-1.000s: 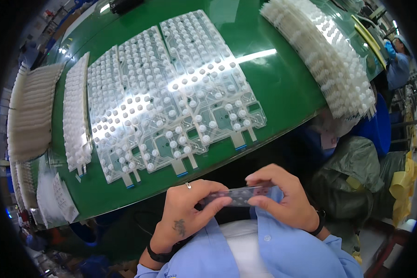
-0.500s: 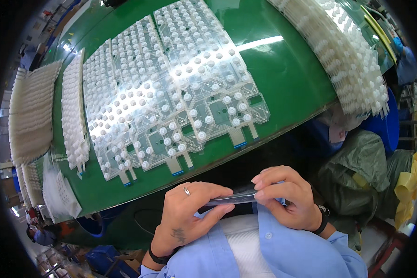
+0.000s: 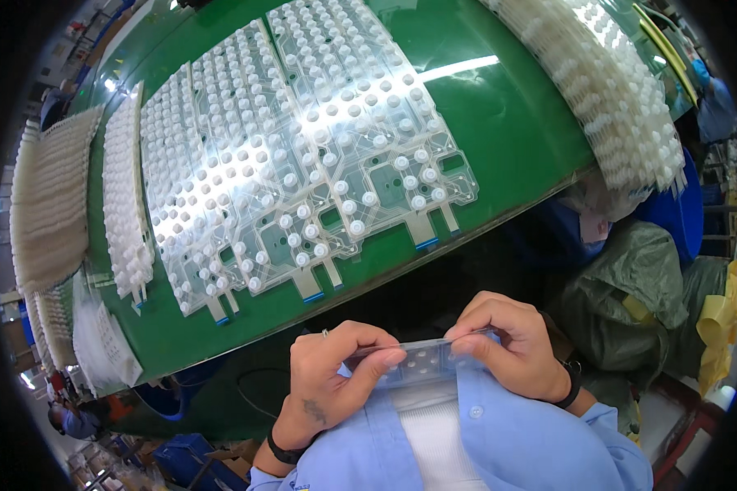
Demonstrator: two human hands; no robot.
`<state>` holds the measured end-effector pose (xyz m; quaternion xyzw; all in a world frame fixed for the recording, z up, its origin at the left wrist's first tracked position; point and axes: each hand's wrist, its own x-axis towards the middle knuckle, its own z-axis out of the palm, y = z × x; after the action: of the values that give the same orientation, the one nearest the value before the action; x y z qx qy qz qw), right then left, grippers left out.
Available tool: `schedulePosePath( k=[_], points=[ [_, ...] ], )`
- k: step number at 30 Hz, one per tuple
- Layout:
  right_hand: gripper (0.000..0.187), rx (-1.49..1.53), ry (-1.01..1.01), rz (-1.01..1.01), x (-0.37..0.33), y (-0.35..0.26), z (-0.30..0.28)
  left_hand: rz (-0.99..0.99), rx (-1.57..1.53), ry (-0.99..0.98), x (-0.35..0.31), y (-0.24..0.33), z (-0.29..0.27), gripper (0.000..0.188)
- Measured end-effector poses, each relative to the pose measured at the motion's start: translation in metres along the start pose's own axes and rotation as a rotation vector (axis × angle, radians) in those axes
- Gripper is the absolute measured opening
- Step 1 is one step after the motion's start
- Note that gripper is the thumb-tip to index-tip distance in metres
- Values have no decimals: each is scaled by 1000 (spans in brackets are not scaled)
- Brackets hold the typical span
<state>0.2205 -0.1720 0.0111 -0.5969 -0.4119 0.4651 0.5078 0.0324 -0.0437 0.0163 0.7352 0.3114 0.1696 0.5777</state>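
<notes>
Between my two hands is a clear plastic keyboard membrane sheet (image 3: 422,362) with white rubber domes, held close to my chest. My left hand (image 3: 336,372) pinches its left part between thumb and fingers. On the right part my right hand (image 3: 508,344) grips the upper edge the same way. The sheet is tilted, so several domes show in its middle; the rest of it is hidden by my hands. Beyond, several similar membrane sheets (image 3: 319,155) lie overlapping on the green table (image 3: 512,123), their flat tails (image 3: 422,232) pointing toward me.
Stacked membrane sheets stand at the left (image 3: 53,204) and in a long row (image 3: 598,90) at the right. A plastic bag (image 3: 102,344) lies at the table's left corner. Right of me are a blue bin (image 3: 681,217) and a dark green plastic bag (image 3: 626,286).
The sheet in my hands has turned from nearly edge-on to showing its domed face. My left hand has shifted slightly to the right; both hands keep hold of it.
</notes>
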Motion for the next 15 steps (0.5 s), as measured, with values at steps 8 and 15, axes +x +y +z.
schedulePosePath(
  k=[8, 15],
  points=[
    [13, 19, -46, 51, -1, 1, 1, 249, 162, -82, 2, -6, -8, 14],
    [18, 141, 178, -31, 7, -7, 2, 281, 205, -13, 11, 5, -10, 16]
  ],
)
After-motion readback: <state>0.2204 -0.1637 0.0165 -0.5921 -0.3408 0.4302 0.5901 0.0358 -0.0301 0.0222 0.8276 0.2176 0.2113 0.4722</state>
